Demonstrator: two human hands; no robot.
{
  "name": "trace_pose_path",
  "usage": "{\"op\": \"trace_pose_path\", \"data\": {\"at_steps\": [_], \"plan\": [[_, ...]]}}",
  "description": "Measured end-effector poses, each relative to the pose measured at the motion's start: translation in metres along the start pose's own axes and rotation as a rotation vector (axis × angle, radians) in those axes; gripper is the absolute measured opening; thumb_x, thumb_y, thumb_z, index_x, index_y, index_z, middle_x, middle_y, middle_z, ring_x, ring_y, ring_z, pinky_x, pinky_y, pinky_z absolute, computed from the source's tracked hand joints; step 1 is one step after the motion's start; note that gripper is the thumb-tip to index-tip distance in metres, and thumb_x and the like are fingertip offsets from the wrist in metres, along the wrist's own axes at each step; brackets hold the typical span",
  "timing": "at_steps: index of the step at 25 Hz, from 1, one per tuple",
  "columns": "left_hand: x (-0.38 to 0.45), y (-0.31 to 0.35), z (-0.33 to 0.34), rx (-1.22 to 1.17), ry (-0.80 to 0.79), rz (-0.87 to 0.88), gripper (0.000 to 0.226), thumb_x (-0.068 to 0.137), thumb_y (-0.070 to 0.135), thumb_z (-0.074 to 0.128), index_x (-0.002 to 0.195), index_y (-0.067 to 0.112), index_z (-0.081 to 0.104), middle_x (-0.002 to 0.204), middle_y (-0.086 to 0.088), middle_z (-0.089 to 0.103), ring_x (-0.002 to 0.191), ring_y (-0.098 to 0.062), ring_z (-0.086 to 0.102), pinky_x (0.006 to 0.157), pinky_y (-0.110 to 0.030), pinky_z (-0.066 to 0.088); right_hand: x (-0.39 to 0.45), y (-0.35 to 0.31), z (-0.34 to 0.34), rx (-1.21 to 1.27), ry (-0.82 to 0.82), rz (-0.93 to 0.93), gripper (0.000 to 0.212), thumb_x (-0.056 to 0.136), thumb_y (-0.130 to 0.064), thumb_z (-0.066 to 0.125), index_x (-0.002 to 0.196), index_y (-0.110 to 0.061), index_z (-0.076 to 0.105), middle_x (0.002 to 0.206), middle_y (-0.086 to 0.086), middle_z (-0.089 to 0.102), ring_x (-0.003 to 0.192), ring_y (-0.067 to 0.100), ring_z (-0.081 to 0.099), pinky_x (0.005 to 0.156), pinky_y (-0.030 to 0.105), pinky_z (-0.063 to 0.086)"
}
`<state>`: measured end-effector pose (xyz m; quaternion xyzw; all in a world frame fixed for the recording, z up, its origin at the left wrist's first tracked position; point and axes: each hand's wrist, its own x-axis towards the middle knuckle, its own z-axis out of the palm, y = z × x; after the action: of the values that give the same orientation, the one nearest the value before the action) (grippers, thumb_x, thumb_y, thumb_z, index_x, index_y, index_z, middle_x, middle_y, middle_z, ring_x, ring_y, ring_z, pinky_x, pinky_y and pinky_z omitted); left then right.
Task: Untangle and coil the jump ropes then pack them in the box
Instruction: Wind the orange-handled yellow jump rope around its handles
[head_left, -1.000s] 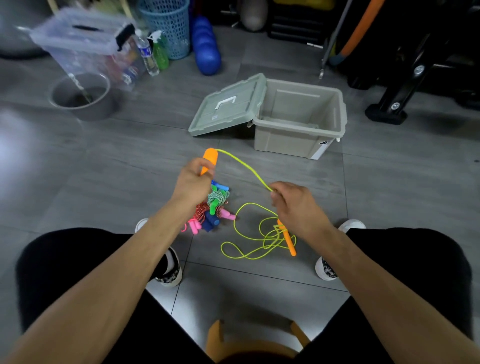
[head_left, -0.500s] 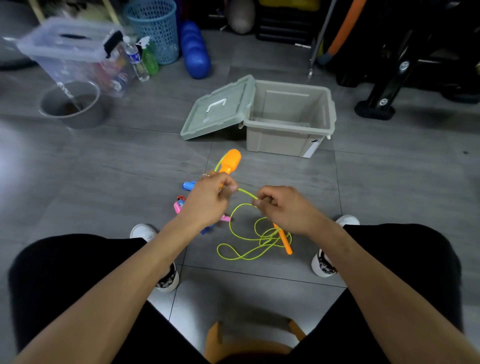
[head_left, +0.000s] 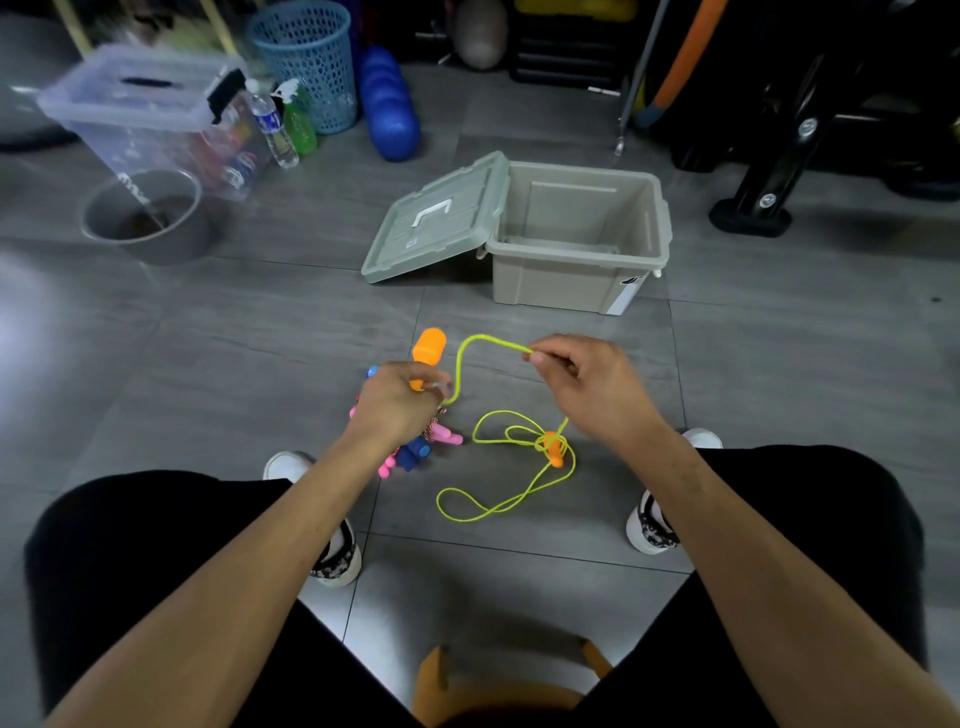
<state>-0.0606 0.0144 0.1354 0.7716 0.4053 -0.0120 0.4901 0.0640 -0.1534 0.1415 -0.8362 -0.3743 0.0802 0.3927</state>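
Observation:
My left hand (head_left: 397, 402) grips the orange handle (head_left: 429, 348) of a yellow-green jump rope (head_left: 467, 353). The cord arcs up from that hand to my right hand (head_left: 584, 382), which pinches it between thumb and fingers. Below, the remaining cord lies in loose loops (head_left: 498, 499) on the floor around the second orange handle (head_left: 555, 451). A pile of other ropes with pink and blue handles (head_left: 421, 449) sits under my left hand, partly hidden. The open beige box (head_left: 576, 283) stands ahead, its lid (head_left: 436, 218) leaning at its left side.
A clear storage bin (head_left: 150, 114), a metal bowl (head_left: 145, 218), a water bottle (head_left: 272, 130), a green spray bottle (head_left: 298, 122), a blue basket (head_left: 306, 52) and blue rollers (head_left: 389, 104) stand at the back left. Black gym equipment (head_left: 769, 176) fills the back right. My shoes (head_left: 652, 525) flank the ropes.
My right hand has slid along the cord and moved up and to the right, away from my left hand, drawing out a raised arc of rope. The floor loops have shifted slightly.

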Motion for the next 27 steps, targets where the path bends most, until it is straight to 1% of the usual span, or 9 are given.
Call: {"op": "trace_pose_path", "data": {"at_steps": [3, 6, 8, 13, 17, 20, 22, 25, 27], "plan": [[-0.011, 0.015, -0.001, 0.062, 0.150, 0.290, 0.021, 0.087, 0.015, 0.066, 0.104, 0.027, 0.071, 0.099, 0.012, 0.059, 0.079, 0.003, 0.056, 0.065, 0.004, 0.035, 0.001, 0.003, 0.003, -0.122, -0.219, -0.054, 0.017, 0.092, -0.014, 0.056, 0.088, -0.005, 0.069, 0.076, 0.011, 0.067, 0.069, 0.021, 0.055, 0.064, 0.024, 0.037], [-0.016, 0.018, 0.007, 0.134, 0.040, 0.520, 0.021, 0.083, 0.021, 0.073, 0.104, 0.023, 0.074, 0.104, 0.005, 0.055, 0.078, -0.007, 0.059, 0.067, -0.007, 0.043, -0.001, -0.003, 0.002, -0.053, -0.306, -0.056, 0.018, 0.094, -0.015, 0.055, 0.089, -0.007, 0.070, 0.064, 0.003, 0.060, 0.060, 0.012, 0.050, 0.055, 0.017, 0.035], [-0.013, 0.013, 0.014, 0.195, -0.030, 0.577, 0.020, 0.083, 0.031, 0.069, 0.099, 0.021, 0.075, 0.103, 0.002, 0.056, 0.081, -0.021, 0.066, 0.074, -0.028, 0.052, -0.002, -0.008, -0.001, 0.021, -0.318, -0.040, 0.019, 0.094, -0.015, 0.053, 0.086, -0.009, 0.069, 0.054, -0.003, 0.048, 0.054, 0.008, 0.044, 0.051, 0.015, 0.032], [-0.010, 0.021, 0.009, -0.032, 0.154, 0.442, 0.010, 0.089, 0.015, 0.066, 0.088, 0.019, 0.074, 0.087, -0.001, 0.063, 0.069, 0.001, 0.058, 0.059, -0.010, 0.042, -0.003, 0.004, 0.004, 0.235, -0.407, 0.213, 0.020, 0.095, -0.014, 0.049, 0.080, -0.018, 0.062, 0.075, 0.004, 0.066, 0.063, 0.007, 0.058, 0.064, 0.025, 0.047], [-0.003, 0.018, -0.007, -0.231, 0.250, 0.257, 0.011, 0.090, 0.015, 0.064, 0.089, 0.016, 0.075, 0.076, 0.005, 0.064, 0.059, 0.005, 0.054, 0.061, -0.010, 0.040, -0.013, 0.034, 0.017, -0.023, -0.650, 0.342, 0.026, 0.097, -0.020, 0.042, 0.077, -0.027, 0.058, 0.075, -0.008, 0.063, 0.071, 0.013, 0.062, 0.073, 0.041, 0.054], [0.002, 0.005, -0.008, -0.049, 0.210, 0.070, 0.017, 0.088, 0.016, 0.062, 0.078, 0.025, 0.071, 0.085, 0.000, 0.069, 0.075, -0.011, 0.061, 0.070, -0.020, 0.042, -0.006, 0.027, 0.016, -0.043, -0.308, 0.263, 0.019, 0.095, -0.018, 0.050, 0.079, -0.025, 0.055, 0.065, -0.010, 0.055, 0.065, 0.016, 0.058, 0.068, 0.032, 0.050], [0.002, -0.001, -0.006, 0.149, 0.096, -0.032, 0.024, 0.089, 0.018, 0.058, 0.071, 0.031, 0.065, 0.077, 0.004, 0.070, 0.068, -0.015, 0.065, 0.054, -0.022, 0.046, 0.002, 0.012, 0.004, 0.084, -0.027, 0.209, 0.015, 0.094, -0.017, 0.052, 0.082, -0.021, 0.060, 0.057, -0.010, 0.051, 0.054, 0.005, 0.049, 0.060, 0.023, 0.043], [-0.009, 0.008, -0.004, 0.122, -0.071, -0.007, 0.007, 0.090, 0.020, 0.063, 0.088, 0.024, 0.068, 0.061, 0.013, 0.066, 0.048, 0.006, 0.058, 0.041, -0.007, 0.040, 0.003, -0.009, -0.008, 0.052, -0.035, 0.076, 0.020, 0.095, -0.015, 0.050, 0.082, -0.013, 0.065, 0.050, -0.010, 0.044, 0.050, 0.001, 0.047, 0.050, 0.010, 0.032], [-0.017, 0.014, 0.001, -0.038, -0.101, 0.167, 0.018, 0.086, 0.017, 0.070, 0.103, 0.024, 0.069, 0.094, 0.008, 0.065, 0.062, 0.014, 0.060, 0.052, -0.003, 0.043, -0.001, -0.015, -0.007, 0.007, -0.160, -0.001, 0.020, 0.096, -0.013, 0.051, 0.084, -0.008, 0.066, 0.055, -0.012, 0.052, 0.055, -0.006, 0.050, 0.052, 0.007, 0.032]]}}
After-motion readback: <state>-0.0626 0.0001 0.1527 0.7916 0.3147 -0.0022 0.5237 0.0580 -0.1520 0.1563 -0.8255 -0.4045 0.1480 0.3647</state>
